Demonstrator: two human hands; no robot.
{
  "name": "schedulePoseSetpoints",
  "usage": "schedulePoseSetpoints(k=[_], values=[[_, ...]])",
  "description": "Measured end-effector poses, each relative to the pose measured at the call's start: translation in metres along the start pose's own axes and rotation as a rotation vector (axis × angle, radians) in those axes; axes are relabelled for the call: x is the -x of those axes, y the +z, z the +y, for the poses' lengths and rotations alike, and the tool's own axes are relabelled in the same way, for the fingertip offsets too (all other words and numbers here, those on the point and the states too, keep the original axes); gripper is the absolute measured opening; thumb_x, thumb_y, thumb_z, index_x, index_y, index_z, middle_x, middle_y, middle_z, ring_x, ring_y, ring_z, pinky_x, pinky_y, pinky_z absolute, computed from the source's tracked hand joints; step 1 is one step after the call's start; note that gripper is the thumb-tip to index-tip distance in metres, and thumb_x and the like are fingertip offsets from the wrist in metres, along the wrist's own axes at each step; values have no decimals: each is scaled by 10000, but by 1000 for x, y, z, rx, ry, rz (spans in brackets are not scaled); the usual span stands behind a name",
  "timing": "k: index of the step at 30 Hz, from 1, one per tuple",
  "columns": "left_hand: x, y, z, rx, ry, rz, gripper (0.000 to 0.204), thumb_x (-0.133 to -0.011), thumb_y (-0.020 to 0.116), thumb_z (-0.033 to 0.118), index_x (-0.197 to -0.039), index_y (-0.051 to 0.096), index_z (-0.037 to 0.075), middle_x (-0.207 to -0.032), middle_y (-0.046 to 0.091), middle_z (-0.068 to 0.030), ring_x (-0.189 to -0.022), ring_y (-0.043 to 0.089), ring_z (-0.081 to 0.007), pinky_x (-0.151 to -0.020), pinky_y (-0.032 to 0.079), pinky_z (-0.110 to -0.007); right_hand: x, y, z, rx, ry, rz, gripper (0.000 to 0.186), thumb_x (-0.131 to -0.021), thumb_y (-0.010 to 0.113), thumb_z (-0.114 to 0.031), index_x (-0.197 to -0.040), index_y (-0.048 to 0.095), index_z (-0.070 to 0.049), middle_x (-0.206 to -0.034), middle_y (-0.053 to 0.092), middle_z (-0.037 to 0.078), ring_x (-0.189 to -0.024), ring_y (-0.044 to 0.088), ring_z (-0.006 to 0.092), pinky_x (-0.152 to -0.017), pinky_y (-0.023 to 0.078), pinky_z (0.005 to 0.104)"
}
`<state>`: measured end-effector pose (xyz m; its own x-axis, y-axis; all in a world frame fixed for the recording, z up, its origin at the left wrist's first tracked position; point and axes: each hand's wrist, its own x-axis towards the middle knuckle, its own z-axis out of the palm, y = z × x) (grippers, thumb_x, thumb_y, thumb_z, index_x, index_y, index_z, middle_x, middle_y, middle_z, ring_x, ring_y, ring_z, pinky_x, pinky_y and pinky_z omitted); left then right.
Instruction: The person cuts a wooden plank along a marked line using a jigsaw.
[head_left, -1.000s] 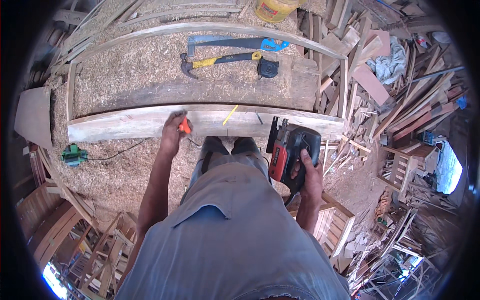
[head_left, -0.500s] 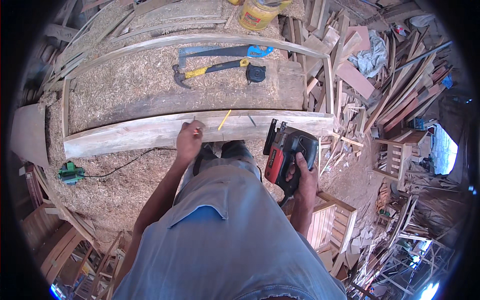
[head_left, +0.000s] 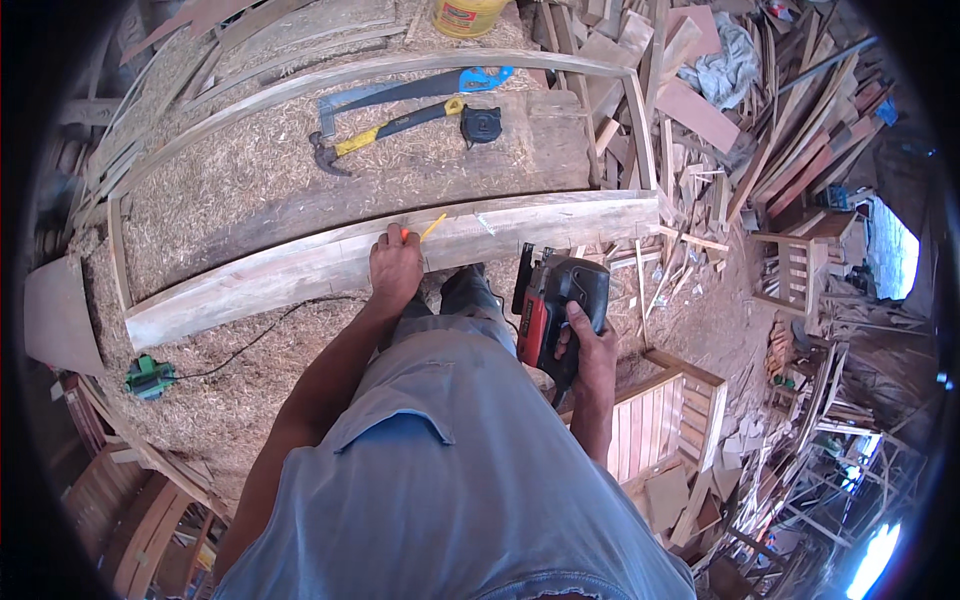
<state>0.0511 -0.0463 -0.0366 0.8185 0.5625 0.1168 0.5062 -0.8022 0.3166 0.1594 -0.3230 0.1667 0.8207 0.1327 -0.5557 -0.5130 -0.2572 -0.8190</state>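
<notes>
The left hand [head_left: 395, 268] rests closed on the plank [head_left: 300, 265], seemingly pinching a small orange thing, beside a yellow pencil [head_left: 432, 227]. The right hand [head_left: 590, 350] grips a red-black saw [head_left: 555, 300] below the plank's edge. A yellow bucket [head_left: 468, 15] with a red label stands at the top

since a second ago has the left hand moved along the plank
Yes. The left hand has slid right along the plank, toward the yellow pencil lying on it. It was well left of the pencil; now it rests just beside it.
</notes>
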Motion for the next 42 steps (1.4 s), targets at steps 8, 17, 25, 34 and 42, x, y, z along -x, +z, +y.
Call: schedulePoseSetpoints(k=[8, 17, 25, 34, 42], values=[[-12, -18, -11, 243, -231, -153, 162, -900, 749, 203, -996, 700, 81, -1063, 624, -162, -897, 706, -379, -804, 579, -502, 1, -5, 11, -75, 41, 38, 344, -933, 836, -352, -931, 670, -51, -684, 625, 32, -521, 586, 125, -493, 474, 277], [6, -19, -65, 590, -393, -41, 297, -966, 687, 178, -1240, 619, 84, -1059, 689, -207, -896, 688, -372, -800, 546, -476, 4, 2, 14, -79, 17, -16, 330, -940, 821, -335, -917, 659, -48, -695, 624, 38, -539, 585, 132, -518, 474, 284], [-3, -80, -63, 1074, -566, -239, 238, -975, 688, 147, -1186, 627, 57, -975, 707, -80, -824, 628, -117, -698, 507, -303, 10, 21, -8, -77, -39, -84, 282, -961, 797, -298, -1004, 697, -37, -771, 663, 29, -651, 612, 111, -594, 492, 281], [-2, -64, -10, 324, 164, 70, 320, -799, 723, 60, -1118, 750, 81, -1051, 640, -140, -968, 642, -361, -845, 537, -452, -11, 13, 9, -54, -10, -45, 221, -953, 808, -250, -955, 704, -54, -743, 634, 5, -624, 584, 99, -595, 467, 262], [-70, 13, 51, 191, 432, -28, 288, -812, 684, 69, -1087, 757, 111, -1140, 611, -112, -1143, 600, -306, -999, 491, -466, 5, -8, 13, 20, 12, 41, 185, -955, 800, -204, -934, 696, -52, -721, 642, 17, -600, 585, 102, -566, 458, 268]])
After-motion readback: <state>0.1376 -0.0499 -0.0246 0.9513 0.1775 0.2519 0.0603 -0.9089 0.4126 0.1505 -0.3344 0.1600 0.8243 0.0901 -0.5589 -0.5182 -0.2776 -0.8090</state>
